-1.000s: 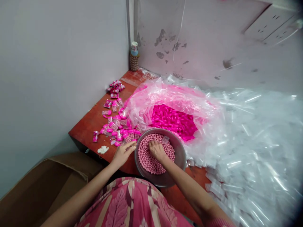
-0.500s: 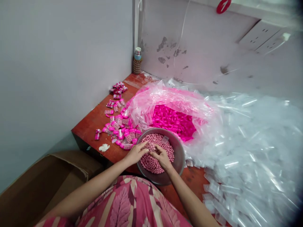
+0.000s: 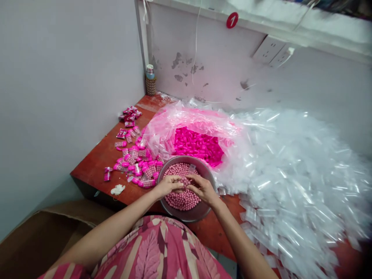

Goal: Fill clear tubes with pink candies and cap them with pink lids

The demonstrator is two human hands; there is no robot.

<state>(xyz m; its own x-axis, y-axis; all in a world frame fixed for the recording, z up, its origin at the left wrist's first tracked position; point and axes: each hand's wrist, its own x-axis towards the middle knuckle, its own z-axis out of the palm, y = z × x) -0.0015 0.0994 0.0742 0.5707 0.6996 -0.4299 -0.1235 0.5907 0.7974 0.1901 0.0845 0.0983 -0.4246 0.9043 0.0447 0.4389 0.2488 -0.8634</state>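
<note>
A round metal bowl (image 3: 207, 175) full of small pink balls (image 3: 181, 198) sits at the near edge of the red-brown table (image 3: 95, 166). Over the bowl my left hand (image 3: 167, 185) and my right hand (image 3: 204, 188) meet, fingers curled together around a small clear container with pink balls (image 3: 184, 181). Left of the bowl lie several filled little containers with pink caps (image 3: 136, 161). Behind the bowl an open clear bag holds bright pink caps (image 3: 197, 145).
A big heap of clear plastic pieces (image 3: 293, 174) covers the right side of the table. A small bottle in a woven holder (image 3: 150, 80) stands in the far corner. A cardboard box (image 3: 43, 240) is at lower left. A wall socket (image 3: 269, 48) is above.
My left hand moved from the bowl's left rim to meet my right hand, which lifted out of the balls. The view shifted left and up.
</note>
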